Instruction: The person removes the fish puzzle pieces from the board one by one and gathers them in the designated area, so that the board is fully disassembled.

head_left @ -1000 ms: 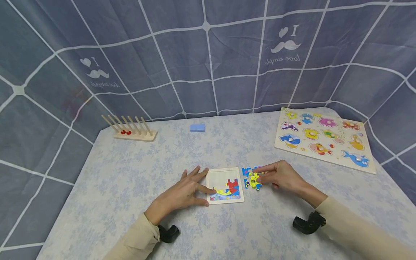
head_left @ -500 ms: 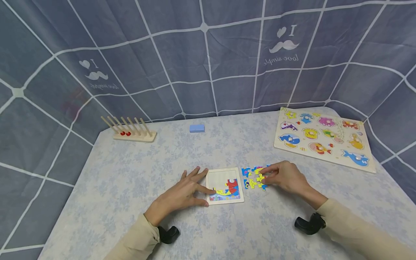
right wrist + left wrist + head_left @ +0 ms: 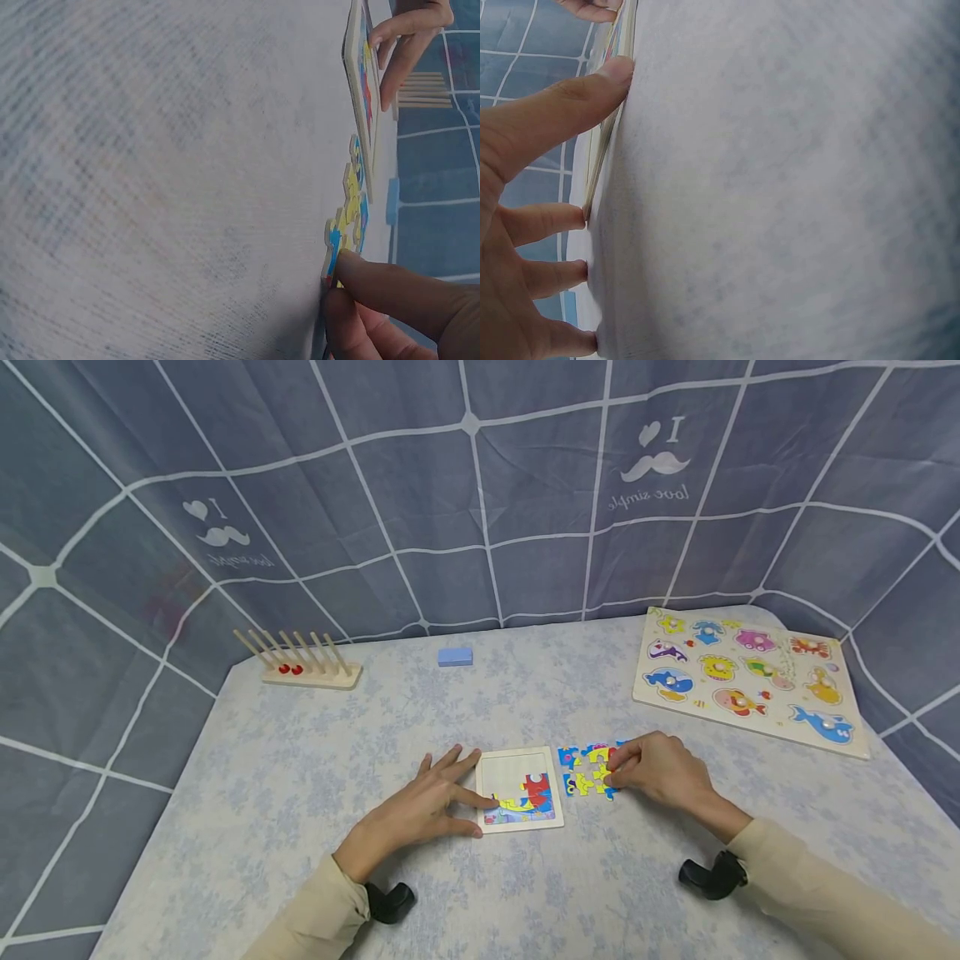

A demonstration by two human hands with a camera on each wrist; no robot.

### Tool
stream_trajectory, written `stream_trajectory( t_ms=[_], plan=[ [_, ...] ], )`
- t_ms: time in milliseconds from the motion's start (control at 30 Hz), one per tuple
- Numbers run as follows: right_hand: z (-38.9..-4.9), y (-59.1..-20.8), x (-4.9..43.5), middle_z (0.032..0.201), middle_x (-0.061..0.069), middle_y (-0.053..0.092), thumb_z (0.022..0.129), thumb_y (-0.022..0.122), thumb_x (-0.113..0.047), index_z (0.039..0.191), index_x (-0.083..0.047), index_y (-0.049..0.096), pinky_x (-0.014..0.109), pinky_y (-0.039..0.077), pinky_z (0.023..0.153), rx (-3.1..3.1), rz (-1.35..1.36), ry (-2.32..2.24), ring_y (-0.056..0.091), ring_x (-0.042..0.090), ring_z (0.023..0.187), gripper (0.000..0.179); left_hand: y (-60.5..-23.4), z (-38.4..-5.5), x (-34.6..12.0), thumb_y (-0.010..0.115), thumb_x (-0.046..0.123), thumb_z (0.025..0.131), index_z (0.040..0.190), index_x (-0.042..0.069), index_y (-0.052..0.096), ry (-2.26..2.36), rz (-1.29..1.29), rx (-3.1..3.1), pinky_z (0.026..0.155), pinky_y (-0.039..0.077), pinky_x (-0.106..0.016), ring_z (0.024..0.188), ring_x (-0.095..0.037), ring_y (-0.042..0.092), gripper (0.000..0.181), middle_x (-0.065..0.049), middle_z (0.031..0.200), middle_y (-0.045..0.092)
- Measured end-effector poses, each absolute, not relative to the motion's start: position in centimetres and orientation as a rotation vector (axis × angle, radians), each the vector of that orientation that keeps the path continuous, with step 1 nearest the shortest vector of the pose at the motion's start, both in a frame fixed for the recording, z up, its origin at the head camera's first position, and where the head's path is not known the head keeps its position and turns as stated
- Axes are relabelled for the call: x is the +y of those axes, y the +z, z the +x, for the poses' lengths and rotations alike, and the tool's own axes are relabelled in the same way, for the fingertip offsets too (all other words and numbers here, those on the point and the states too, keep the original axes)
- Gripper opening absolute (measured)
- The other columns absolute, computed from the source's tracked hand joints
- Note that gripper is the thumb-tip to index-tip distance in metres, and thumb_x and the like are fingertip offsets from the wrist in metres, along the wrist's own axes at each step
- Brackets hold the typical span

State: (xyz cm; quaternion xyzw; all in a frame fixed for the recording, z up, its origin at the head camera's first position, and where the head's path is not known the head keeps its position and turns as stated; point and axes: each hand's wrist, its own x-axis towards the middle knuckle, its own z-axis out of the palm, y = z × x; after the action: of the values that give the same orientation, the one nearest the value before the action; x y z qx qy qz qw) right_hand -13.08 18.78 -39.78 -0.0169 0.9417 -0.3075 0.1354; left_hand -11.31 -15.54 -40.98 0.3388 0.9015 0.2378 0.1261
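Observation:
My left hand (image 3: 422, 806) lies spread along the left side of a square wooden puzzle tray (image 3: 519, 752). Its thumb and fingertips touch the tray's edge, and one finger reaches over onto the pieces inside. Red, yellow and blue jigsaw pieces (image 3: 536, 790) fill the lower part of the tray. Right of it lies a cluster of loose yellow and blue jigsaw pieces (image 3: 582, 783). At the cluster's right end my right hand (image 3: 663, 770) pinches a jigsaw piece between thumb and fingers, red showing at the fingertips. The hand hides most of that piece.
A wooden peg board with sea-animal pieces (image 3: 738, 681) lies at the back right. Toward the back left stands a peg rack (image 3: 315, 672) with two red beads. A blue block (image 3: 455, 657) sits at the back middle. Grid-patterned curtains (image 3: 540, 568) enclose the table.
My right hand has shifted slightly right across the loose pieces, uncovering yellow ones; red now shows at its fingertips. My left hand stays at the tray.

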Motion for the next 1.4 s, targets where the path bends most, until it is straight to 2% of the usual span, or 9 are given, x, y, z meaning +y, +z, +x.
stream_trajectory(
  t_ms=[367,600,867,1400],
  plan=[
    [-13.6,-38.9,18.8,0.068,-0.006,0.065,0.081,0.079,-0.027,0.088,-0.016,0.076,0.031,0.036,0.057,2.735,-0.113,-0.955,0.054,0.014,0.065,0.014,-40.9,-11.3,-15.5,0.081,0.036,0.079,0.118,0.024,0.075,0.709,0.976,2.619,0.105,0.010,-0.076,0.146,-0.045,0.014,0.041,-0.019,0.157,0.029],
    [-13.9,-39.4,16.1,0.067,-0.004,0.060,0.080,0.080,-0.017,0.093,-0.010,0.076,0.026,0.034,0.051,2.688,-0.267,-1.051,0.050,0.013,0.059,0.016,-40.8,-11.3,-15.6,0.081,0.035,0.079,0.118,0.024,0.074,0.703,0.972,2.617,0.105,0.010,-0.075,0.146,-0.045,0.013,0.041,-0.019,0.157,0.029],
    [-13.7,-39.9,13.2,0.068,-0.010,0.059,0.076,0.083,-0.018,0.100,-0.012,0.076,0.025,0.037,0.058,2.643,-0.504,-1.015,0.050,0.009,0.061,0.026,-40.8,-11.3,-15.5,0.080,0.036,0.080,0.119,0.025,0.074,0.690,0.964,2.613,0.105,0.011,-0.076,0.146,-0.046,0.014,0.040,-0.019,0.157,0.029],
    [-13.5,-39.8,12.1,0.070,-0.011,0.058,0.073,0.085,-0.018,0.093,-0.016,0.075,0.028,0.039,0.057,2.675,-0.493,-0.929,0.051,0.009,0.064,0.022,-40.7,-11.4,-15.5,0.080,0.037,0.080,0.118,0.024,0.074,0.691,0.967,2.614,0.105,0.012,-0.076,0.145,-0.046,0.015,0.041,-0.019,0.157,0.029]
  ],
)
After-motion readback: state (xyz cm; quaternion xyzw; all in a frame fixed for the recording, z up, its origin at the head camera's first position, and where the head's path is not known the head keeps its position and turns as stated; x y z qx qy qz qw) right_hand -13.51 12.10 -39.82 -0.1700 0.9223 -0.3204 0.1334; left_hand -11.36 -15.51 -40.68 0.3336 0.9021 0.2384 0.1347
